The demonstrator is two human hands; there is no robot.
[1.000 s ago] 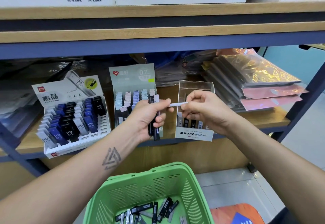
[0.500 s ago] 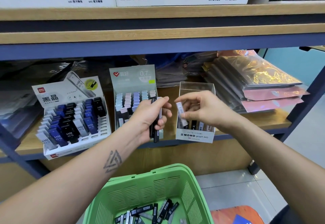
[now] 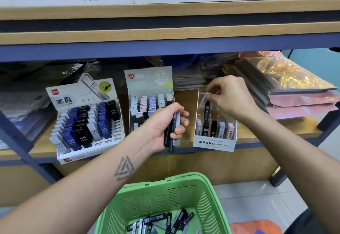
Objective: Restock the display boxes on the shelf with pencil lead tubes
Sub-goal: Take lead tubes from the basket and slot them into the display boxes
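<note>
While pinched in the right hand (image 3: 232, 98) over the MONO box (image 3: 215, 130), light, stiff, slick tube (image 3: 204, 100); best gripped by flat sides; left hand (image 3: 165, 123) clutching spares (image 3: 172, 132).

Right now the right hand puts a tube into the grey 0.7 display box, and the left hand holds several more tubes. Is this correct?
Not quite. In the head view the right hand lowers its tube into the clear MONO graph MG box, not the grey 0.7 box. The rest is right: the left hand holds several tubes.
</note>
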